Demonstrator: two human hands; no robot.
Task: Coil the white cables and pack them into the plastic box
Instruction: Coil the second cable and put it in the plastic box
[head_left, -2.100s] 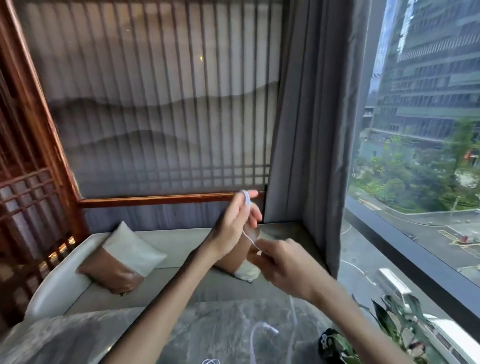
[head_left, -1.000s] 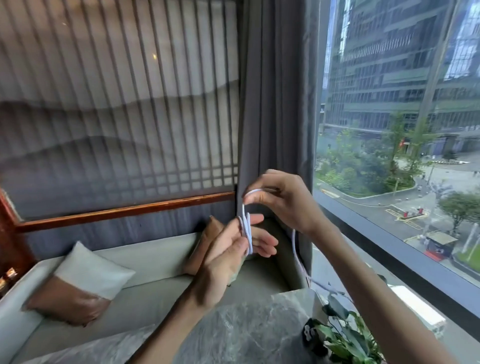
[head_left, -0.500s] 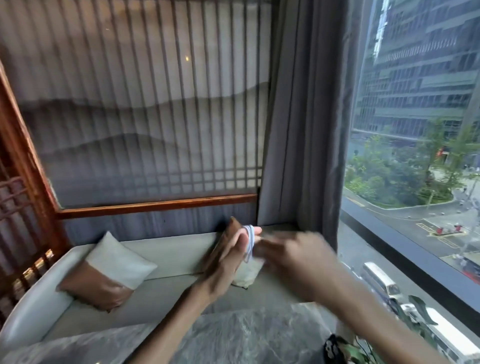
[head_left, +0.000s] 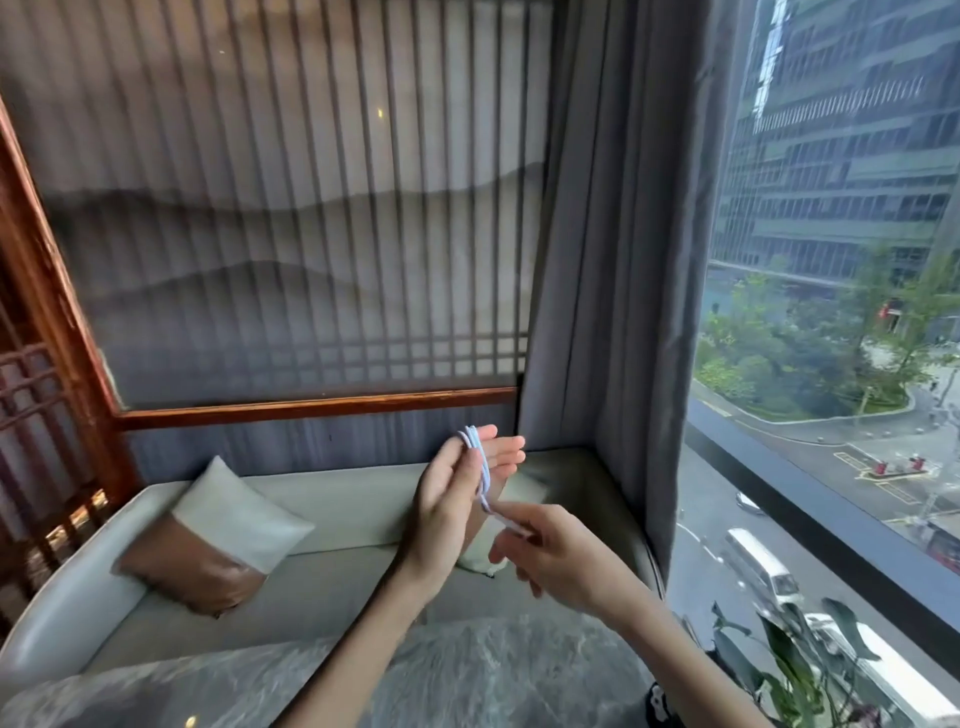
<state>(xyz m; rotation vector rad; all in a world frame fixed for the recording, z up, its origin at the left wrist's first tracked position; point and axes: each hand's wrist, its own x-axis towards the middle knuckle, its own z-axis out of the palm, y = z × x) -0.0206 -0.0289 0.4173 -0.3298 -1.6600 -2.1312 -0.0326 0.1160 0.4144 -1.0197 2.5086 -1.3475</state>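
Observation:
A thin white cable (head_left: 479, 467) is looped several times around the fingers of my left hand (head_left: 457, 499), which is raised upright with fingers stretched out toward the right. Just below and to the right, my right hand (head_left: 545, 551) pinches the loose end of the same cable between thumb and fingers, close to the left palm. Both hands are held in the air above the marble table. The plastic box is out of view.
A grey marble table top (head_left: 467, 675) fills the bottom. Behind it stands a grey sofa (head_left: 337, 499) with a brown-and-white cushion (head_left: 218, 540). A grey curtain (head_left: 613, 260) and a large window are at right; a potted plant (head_left: 779, 670) sits bottom right.
My right hand carried the cable up over the left fingers, then down below them, adding loops. The slack that hung to the table is gone; only a short end is left.

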